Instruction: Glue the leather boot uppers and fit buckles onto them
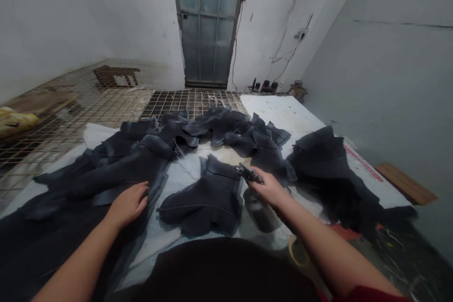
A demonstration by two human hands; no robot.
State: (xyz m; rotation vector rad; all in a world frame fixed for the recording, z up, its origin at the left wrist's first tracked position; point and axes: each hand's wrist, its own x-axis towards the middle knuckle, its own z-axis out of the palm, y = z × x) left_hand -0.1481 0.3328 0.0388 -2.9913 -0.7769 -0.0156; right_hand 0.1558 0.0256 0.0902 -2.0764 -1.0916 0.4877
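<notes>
My right hand (268,188) is wrapped around a spray gun (249,173), its nozzle pointing left and a grey metal cup (262,212) hanging below it. In front of the nozzle a dark fabric piece (205,196) lies on the pale sheet between my hands. My left hand (128,204) lies palm down, fingers stretched, on the edge of a pile of dark fabric (78,198). Whether its fingertips grip any cloth is not visible.
More dark fabric pieces (215,125) curve around the far side. Another dark heap (329,165) lies at the right on a white board (279,106). Wire mesh (191,102) spans the back, before a metal-framed door (208,23). A tape roll (296,251) is near my right forearm.
</notes>
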